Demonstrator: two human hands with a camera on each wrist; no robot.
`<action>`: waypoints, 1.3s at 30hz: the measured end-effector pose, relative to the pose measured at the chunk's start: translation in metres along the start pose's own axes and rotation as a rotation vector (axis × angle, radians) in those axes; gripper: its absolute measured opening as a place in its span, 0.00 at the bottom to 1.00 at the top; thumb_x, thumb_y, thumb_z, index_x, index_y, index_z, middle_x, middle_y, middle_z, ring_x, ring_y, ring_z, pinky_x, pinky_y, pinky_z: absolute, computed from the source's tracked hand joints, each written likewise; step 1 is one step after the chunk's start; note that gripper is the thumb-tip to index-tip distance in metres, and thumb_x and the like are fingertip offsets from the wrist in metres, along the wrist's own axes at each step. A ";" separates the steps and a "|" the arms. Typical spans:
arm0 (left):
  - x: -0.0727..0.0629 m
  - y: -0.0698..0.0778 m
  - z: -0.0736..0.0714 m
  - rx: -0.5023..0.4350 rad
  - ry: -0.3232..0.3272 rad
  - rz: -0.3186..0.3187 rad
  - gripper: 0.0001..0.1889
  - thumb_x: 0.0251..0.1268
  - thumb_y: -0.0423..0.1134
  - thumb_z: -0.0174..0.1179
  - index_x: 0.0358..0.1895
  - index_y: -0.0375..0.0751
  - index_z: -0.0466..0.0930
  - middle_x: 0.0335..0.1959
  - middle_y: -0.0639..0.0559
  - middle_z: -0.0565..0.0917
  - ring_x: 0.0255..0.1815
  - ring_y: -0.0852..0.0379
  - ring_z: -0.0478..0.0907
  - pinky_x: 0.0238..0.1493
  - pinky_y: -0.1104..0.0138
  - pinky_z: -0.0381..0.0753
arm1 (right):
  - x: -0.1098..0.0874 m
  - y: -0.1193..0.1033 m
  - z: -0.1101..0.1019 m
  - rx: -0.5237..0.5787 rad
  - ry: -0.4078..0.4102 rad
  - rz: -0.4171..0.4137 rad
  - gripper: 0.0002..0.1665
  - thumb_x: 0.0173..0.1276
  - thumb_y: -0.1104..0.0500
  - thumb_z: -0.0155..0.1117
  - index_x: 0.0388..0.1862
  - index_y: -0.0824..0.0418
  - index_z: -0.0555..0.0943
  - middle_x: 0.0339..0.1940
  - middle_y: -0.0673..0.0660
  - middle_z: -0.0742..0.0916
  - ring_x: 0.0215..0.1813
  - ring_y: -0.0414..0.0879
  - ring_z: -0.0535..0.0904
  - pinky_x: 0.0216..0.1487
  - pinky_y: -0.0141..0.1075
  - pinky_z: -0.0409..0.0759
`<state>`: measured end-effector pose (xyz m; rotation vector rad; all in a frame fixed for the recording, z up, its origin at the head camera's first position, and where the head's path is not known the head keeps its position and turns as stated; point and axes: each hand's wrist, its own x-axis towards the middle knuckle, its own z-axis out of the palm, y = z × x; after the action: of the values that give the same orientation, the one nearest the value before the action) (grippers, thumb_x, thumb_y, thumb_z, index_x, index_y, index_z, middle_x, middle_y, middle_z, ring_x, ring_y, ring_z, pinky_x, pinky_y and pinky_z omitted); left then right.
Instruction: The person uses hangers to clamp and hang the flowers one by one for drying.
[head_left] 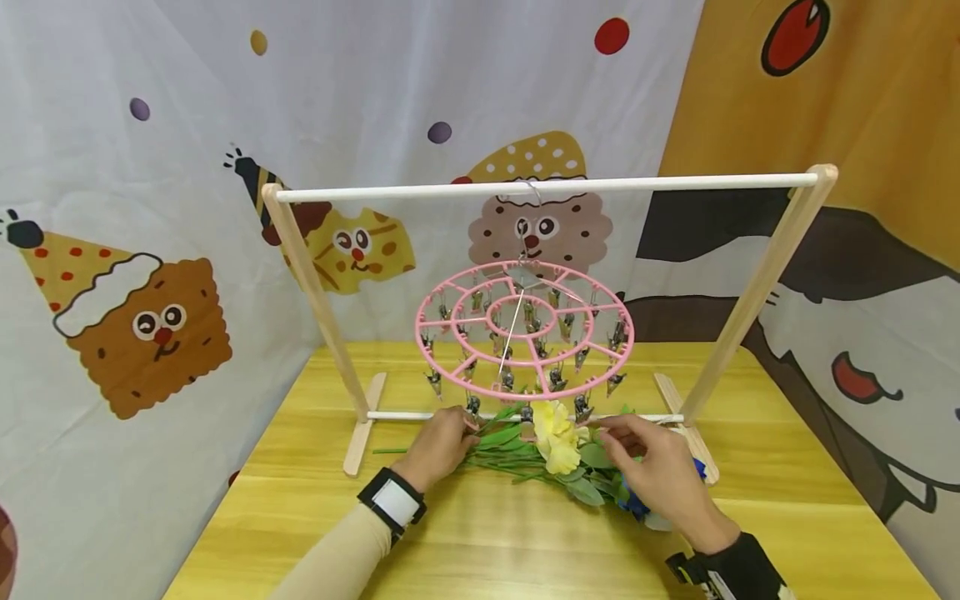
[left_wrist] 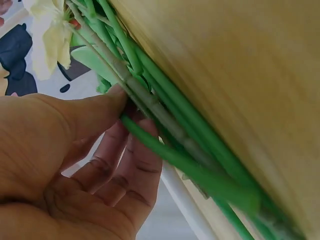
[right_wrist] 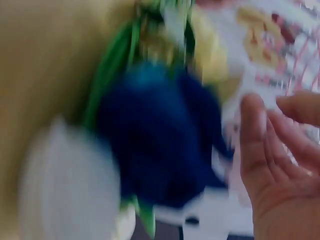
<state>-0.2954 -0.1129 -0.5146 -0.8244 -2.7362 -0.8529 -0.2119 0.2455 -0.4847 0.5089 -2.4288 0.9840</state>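
Over the table, my left hand (head_left: 441, 446) pinches a green flower stem (left_wrist: 172, 157) between thumb and fingers, at the stem end of a bunch of flowers. A yellow flower (head_left: 557, 442) with ruffled petals lies between my two hands. My right hand (head_left: 660, 475) is at the blossom end, its fingers loosely bent. In the right wrist view nothing shows between its thumb and fingers. Beside that hand are a dark blue flower (right_wrist: 155, 140) and a white petalled flower (right_wrist: 72, 185), both blurred. Above the bunch hangs a round pink clip hanger (head_left: 495, 390).
The hanger hooks onto the white top rod (head_left: 420, 190) of a wooden stand (head_left: 318, 304). Several metal clips (head_left: 557, 380) dangle from its rings, just above my hands. A low white rod (head_left: 405, 415) crosses behind the flowers. A cartoon-printed cloth (head_left: 360, 100) covers the back.
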 end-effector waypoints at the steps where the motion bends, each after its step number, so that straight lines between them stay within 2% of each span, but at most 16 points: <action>1: -0.001 0.001 0.000 -0.009 0.002 -0.002 0.08 0.75 0.23 0.77 0.52 0.31 0.94 0.48 0.39 0.97 0.47 0.45 0.97 0.47 0.61 0.98 | -0.001 -0.004 0.005 0.035 -0.063 -0.004 0.16 0.79 0.67 0.80 0.63 0.60 0.93 0.40 0.49 0.96 0.37 0.30 0.89 0.37 0.28 0.91; 5: -0.003 0.000 0.000 -0.021 0.001 -0.025 0.09 0.74 0.25 0.77 0.52 0.36 0.95 0.50 0.43 0.98 0.48 0.47 0.96 0.47 0.62 0.97 | -0.005 -0.014 0.021 0.136 -0.337 0.052 0.21 0.83 0.63 0.77 0.72 0.61 0.90 0.48 0.51 0.97 0.44 0.34 0.93 0.43 0.30 0.94; 8: -0.007 -0.001 0.001 -0.022 -0.005 -0.045 0.09 0.74 0.26 0.78 0.51 0.39 0.97 0.48 0.45 0.98 0.48 0.48 0.96 0.50 0.59 0.98 | -0.008 -0.014 0.029 0.182 -0.473 0.088 0.25 0.86 0.60 0.75 0.77 0.64 0.87 0.52 0.53 0.98 0.47 0.39 0.96 0.47 0.30 0.94; 12: -0.013 -0.001 -0.002 -0.024 -0.014 -0.044 0.08 0.74 0.27 0.78 0.51 0.40 0.97 0.47 0.46 0.98 0.47 0.50 0.96 0.49 0.60 0.97 | -0.012 -0.013 0.034 0.191 -0.530 0.093 0.29 0.85 0.59 0.76 0.79 0.70 0.84 0.50 0.53 0.98 0.46 0.39 0.96 0.45 0.30 0.94; 17: -0.022 0.000 -0.009 -0.021 -0.010 -0.037 0.07 0.76 0.28 0.78 0.51 0.41 0.97 0.46 0.48 0.97 0.44 0.53 0.94 0.46 0.63 0.95 | -0.017 -0.017 0.035 0.179 -0.554 0.103 0.28 0.85 0.59 0.76 0.77 0.71 0.85 0.48 0.51 0.98 0.45 0.35 0.94 0.44 0.29 0.94; 20: -0.028 0.001 -0.013 -0.019 0.010 -0.054 0.08 0.76 0.29 0.78 0.52 0.43 0.97 0.46 0.50 0.97 0.44 0.55 0.94 0.45 0.65 0.94 | -0.020 -0.019 0.035 0.171 -0.539 0.109 0.25 0.86 0.59 0.75 0.75 0.68 0.87 0.48 0.51 0.98 0.45 0.34 0.94 0.45 0.28 0.94; 24: -0.033 0.004 -0.019 -0.001 0.070 -0.078 0.10 0.74 0.30 0.79 0.53 0.46 0.97 0.46 0.52 0.96 0.43 0.56 0.93 0.43 0.68 0.92 | -0.021 -0.022 0.034 0.157 -0.489 0.094 0.22 0.86 0.58 0.75 0.72 0.65 0.90 0.47 0.51 0.98 0.43 0.33 0.93 0.43 0.28 0.93; 31: -0.036 0.009 -0.026 -0.001 0.177 -0.056 0.11 0.71 0.29 0.81 0.52 0.44 0.98 0.47 0.51 0.96 0.42 0.57 0.92 0.41 0.69 0.93 | -0.022 -0.028 0.028 0.104 -0.357 0.038 0.17 0.84 0.61 0.77 0.68 0.61 0.92 0.46 0.49 0.98 0.43 0.31 0.91 0.44 0.30 0.93; 34: -0.038 0.012 -0.027 -0.003 0.198 -0.021 0.11 0.71 0.29 0.81 0.52 0.43 0.99 0.45 0.51 0.96 0.42 0.57 0.93 0.41 0.69 0.93 | -0.024 -0.030 0.028 0.076 -0.265 -0.024 0.17 0.82 0.64 0.79 0.66 0.60 0.93 0.47 0.48 0.97 0.44 0.31 0.92 0.45 0.30 0.94; 39: -0.044 0.017 -0.027 0.019 0.241 0.084 0.11 0.70 0.27 0.82 0.52 0.41 0.99 0.44 0.51 0.95 0.42 0.57 0.93 0.41 0.69 0.94 | -0.027 -0.035 0.028 0.043 -0.111 -0.204 0.20 0.73 0.71 0.83 0.60 0.57 0.94 0.48 0.47 0.96 0.43 0.31 0.90 0.41 0.25 0.90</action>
<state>-0.2500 -0.1366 -0.4977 -0.7722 -2.4796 -0.8472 -0.1803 0.2064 -0.4977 0.8287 -2.3972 0.9446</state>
